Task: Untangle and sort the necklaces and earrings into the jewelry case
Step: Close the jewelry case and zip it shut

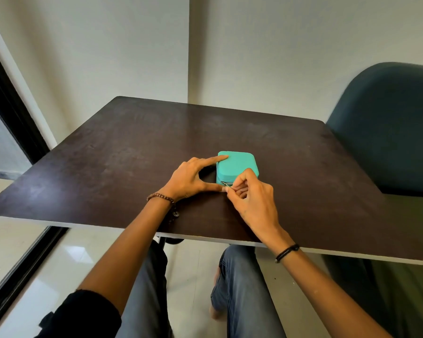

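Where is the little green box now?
The teal jewelry case sits near the middle of the dark table in the head view, with the left hand touching its left side and the right hand pinching its zipper pull.

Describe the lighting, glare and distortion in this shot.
Head view: the wide-angle lens bends the table edges; daylight glares off the floor at left; the left hand throws a dark shadow beside the case; the zip pull pinched by the right hand looks tiny and soft.
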`<state>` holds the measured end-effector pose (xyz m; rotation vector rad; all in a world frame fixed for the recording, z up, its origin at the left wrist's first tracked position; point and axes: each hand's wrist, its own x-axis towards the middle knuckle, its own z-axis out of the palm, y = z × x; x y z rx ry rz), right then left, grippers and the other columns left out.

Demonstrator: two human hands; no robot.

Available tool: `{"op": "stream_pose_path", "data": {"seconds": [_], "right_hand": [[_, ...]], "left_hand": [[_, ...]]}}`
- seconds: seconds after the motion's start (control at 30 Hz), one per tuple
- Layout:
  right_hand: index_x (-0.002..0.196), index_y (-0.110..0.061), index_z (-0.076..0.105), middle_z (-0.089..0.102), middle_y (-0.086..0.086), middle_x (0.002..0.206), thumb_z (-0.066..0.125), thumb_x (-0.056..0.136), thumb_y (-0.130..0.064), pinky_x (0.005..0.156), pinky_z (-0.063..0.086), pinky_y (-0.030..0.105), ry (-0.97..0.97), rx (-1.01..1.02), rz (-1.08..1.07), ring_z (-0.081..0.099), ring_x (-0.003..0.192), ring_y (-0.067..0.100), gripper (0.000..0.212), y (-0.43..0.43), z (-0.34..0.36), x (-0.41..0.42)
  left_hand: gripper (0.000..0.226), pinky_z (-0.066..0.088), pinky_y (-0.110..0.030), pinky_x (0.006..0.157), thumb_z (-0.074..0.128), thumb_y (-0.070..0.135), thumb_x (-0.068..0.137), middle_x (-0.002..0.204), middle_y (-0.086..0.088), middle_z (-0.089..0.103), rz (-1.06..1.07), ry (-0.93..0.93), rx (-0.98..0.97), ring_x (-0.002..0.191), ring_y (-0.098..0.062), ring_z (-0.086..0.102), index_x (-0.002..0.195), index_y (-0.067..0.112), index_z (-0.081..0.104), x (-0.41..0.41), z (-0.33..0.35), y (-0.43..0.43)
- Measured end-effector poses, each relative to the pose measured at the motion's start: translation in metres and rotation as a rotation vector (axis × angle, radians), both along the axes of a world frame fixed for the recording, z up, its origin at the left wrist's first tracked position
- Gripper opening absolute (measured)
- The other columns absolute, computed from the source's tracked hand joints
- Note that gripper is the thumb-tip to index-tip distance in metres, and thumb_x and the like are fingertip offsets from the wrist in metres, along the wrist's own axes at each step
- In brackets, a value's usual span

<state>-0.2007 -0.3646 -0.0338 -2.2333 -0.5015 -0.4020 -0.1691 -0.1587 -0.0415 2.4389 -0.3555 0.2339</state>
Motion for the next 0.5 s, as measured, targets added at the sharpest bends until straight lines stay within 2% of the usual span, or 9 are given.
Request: {"op": "stream_pose_path", "data": {"seconds": [0.13,0.2,0.27,0.33,0.43,0.5], "right_hand": [[0.096,-0.017,0.056,0.065,-0.004,0.089,0.079,0.087,-0.018,0.062,0.05,0.006,0.028,0.053,-0.01,0.062,0.07,0.004,0.025,-0.01,0.003,0.0],[0.095,-0.017,0.06,0.067,-0.002,0.089,0.079,0.088,-0.017,0.063,0.051,0.007,0.071,0.069,-0.001,0.063,0.071,0.006,0.02,-0.017,0.004,0.001],[0.096,-0.016,0.067,0.07,-0.003,0.09,0.077,0.09,-0.024,0.064,0.051,0.006,0.099,0.047,0.015,0.065,0.074,0.004,0.014,-0.021,0.002,0.002],[0.097,-0.018,0.073,0.069,-0.009,0.088,0.073,0.092,-0.036,0.064,0.051,0.005,0.1,0.016,0.011,0.065,0.076,0.0,0.019,-0.02,0.001,0.002],[0.098,-0.019,0.077,0.071,-0.008,0.09,0.071,0.09,-0.05,0.07,0.057,0.016,0.107,0.011,0.005,0.066,0.079,0.004,0.033,-0.012,-0.001,0.003],[0.1,-0.017,0.077,0.073,-0.004,0.091,0.071,0.088,-0.052,0.072,0.059,0.021,0.125,0.01,-0.001,0.067,0.08,0.008,0.037,-0.005,-0.002,0.003]], "left_hand": [[0.083,0.044,-0.042,0.103,0.073,0.057,0.078,0.145,0.005,0.05,0.011,0.016,-0.009,0.122,-0.014,0.045,0.149,0.047,0.03,0.0,0.001,-0.001],[0.083,0.044,-0.043,0.103,0.072,0.055,0.079,0.144,0.003,0.051,0.011,0.011,0.011,0.121,-0.015,0.045,0.15,0.047,0.029,0.001,0.001,0.0],[0.083,0.045,-0.045,0.102,0.071,0.058,0.079,0.142,0.003,0.052,0.002,0.01,0.016,0.119,-0.015,0.046,0.149,0.048,0.028,0.003,0.0,0.002],[0.084,0.046,-0.045,0.101,0.068,0.064,0.077,0.141,0.004,0.053,-0.003,0.003,0.012,0.119,-0.015,0.048,0.149,0.049,0.029,0.004,-0.001,0.002],[0.084,0.046,-0.044,0.101,0.064,0.071,0.077,0.142,0.005,0.054,0.008,-0.006,0.021,0.117,-0.014,0.048,0.15,0.048,0.029,0.003,-0.001,0.0],[0.084,0.046,-0.043,0.101,0.063,0.069,0.078,0.142,0.004,0.054,0.015,-0.011,0.03,0.115,-0.013,0.048,0.151,0.045,0.03,0.002,-0.001,-0.001]]}}
